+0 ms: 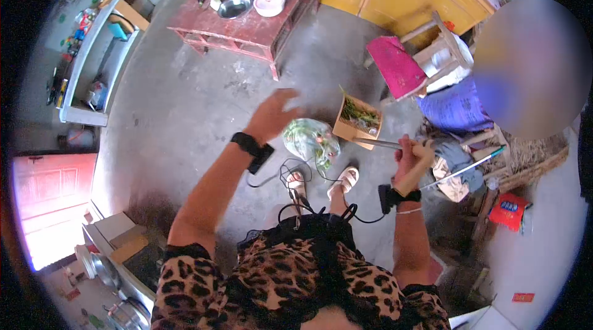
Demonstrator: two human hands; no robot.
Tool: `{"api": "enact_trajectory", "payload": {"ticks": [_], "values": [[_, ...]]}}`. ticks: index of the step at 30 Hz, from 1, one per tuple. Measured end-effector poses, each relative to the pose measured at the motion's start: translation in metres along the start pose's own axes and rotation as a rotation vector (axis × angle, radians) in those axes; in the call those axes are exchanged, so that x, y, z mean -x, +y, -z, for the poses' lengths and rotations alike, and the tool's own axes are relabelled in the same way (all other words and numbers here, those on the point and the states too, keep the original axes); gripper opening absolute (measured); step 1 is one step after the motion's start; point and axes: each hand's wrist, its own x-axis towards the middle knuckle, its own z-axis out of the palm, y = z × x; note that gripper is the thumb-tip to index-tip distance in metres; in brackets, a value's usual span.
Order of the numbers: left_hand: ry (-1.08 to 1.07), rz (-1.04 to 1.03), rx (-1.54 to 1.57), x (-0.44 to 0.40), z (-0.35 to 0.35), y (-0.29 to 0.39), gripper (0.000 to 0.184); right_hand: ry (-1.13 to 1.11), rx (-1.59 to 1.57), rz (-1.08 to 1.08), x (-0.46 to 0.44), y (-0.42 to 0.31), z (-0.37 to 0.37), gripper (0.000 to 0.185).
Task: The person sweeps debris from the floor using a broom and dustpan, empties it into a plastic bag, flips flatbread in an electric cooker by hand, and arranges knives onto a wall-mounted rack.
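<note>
My right hand [411, 163] is wrapped round the handle of a yellow dustpan [347, 130], which sits low in front of my feet with green plant scraps [361, 114] in it. My left hand [275, 112] reaches forward, holding nothing, with its fingers apart and slightly blurred. Just below and to the right of that hand, a clear plastic bag [309, 138] with green leafy stuff inside rests on the floor, beside the dustpan. Both wrists wear black straps with devices on them, and a dark cable loops down near my sandals.
A red wooden table [247, 33] with a metal basin [235, 7] and a white bowl [269, 4] stands ahead. At right are a wooden chair [441, 58] with a magenta cloth [395, 67], a purple sack [457, 106] and a person with a blurred head. Shelves [102, 77] line the left wall.
</note>
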Motion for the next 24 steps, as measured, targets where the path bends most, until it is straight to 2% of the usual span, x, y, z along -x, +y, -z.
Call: {"api": "enact_trajectory", "payload": {"ticks": [2,3,4,6,10,16,18,22,24], "values": [[-0.021,0.097,-0.132,0.024,0.009,-0.039,0.035,0.014,-0.059,-0.291,0.016,-0.027,0.02,0.015],[-0.127,0.195,-0.125,0.035,0.012,-0.047,0.035,0.062,-0.059,-0.383,0.025,-0.036,0.027,0.013],[-0.233,0.293,-0.119,0.048,0.015,-0.053,0.036,0.074,-0.054,-0.388,0.035,-0.036,0.039,0.013],[-0.319,0.213,-0.22,0.081,-0.006,-0.097,0.031,0.001,0.062,-0.341,0.049,-0.035,0.067,0.013],[-0.545,0.315,-0.198,0.124,-0.041,-0.117,0.028,0.028,0.13,-0.362,0.085,-0.028,0.109,0.012],[-0.687,0.37,-0.262,0.157,-0.123,-0.137,0.029,0.031,0.081,-0.385,0.136,-0.005,0.142,0.008],[-0.696,0.411,-0.262,0.159,-0.155,-0.13,0.028,0.04,0.281,-0.404,0.15,0.014,0.155,0.007],[-0.66,0.31,-0.215,0.163,-0.224,-0.145,0.025,-0.019,0.331,-0.48,0.164,0.04,0.173,0.01],[-0.761,0.232,-0.253,0.162,-0.26,-0.167,0.029,-0.138,0.42,-0.512,0.172,0.06,0.188,0.014]]}}
